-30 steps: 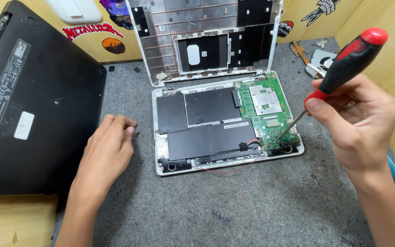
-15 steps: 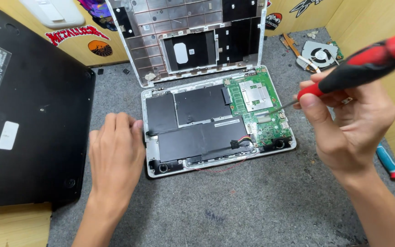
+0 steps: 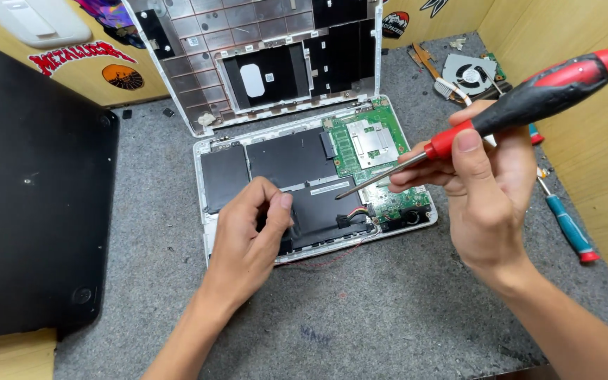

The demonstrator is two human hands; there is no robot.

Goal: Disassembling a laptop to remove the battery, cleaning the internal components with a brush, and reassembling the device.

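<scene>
An opened white laptop base (image 3: 209, 232) lies on a grey felt mat, showing black battery cells (image 3: 286, 158) and a green circuit board (image 3: 371, 141). My left hand (image 3: 251, 236) rests on the lower battery cell, fingertips pressing on its black surface. My right hand (image 3: 487, 186) holds a red-and-black screwdriver (image 3: 529, 102) lifted above the board, its metal tip pointing left over the battery's right end. The removed white bottom cover (image 3: 177, 77) leans upright behind the base.
A black laptop (image 3: 33, 211) lies upside down at the left. A cooling fan (image 3: 469, 70) and small parts sit at the back right. A teal-handled screwdriver (image 3: 568, 229) lies by the wooden wall at the right. Stickers mark the back wall.
My left hand has moved right from the mat onto the battery. My right hand has raised the screwdriver off the board and tilted it flatter. The view has shifted closer.
</scene>
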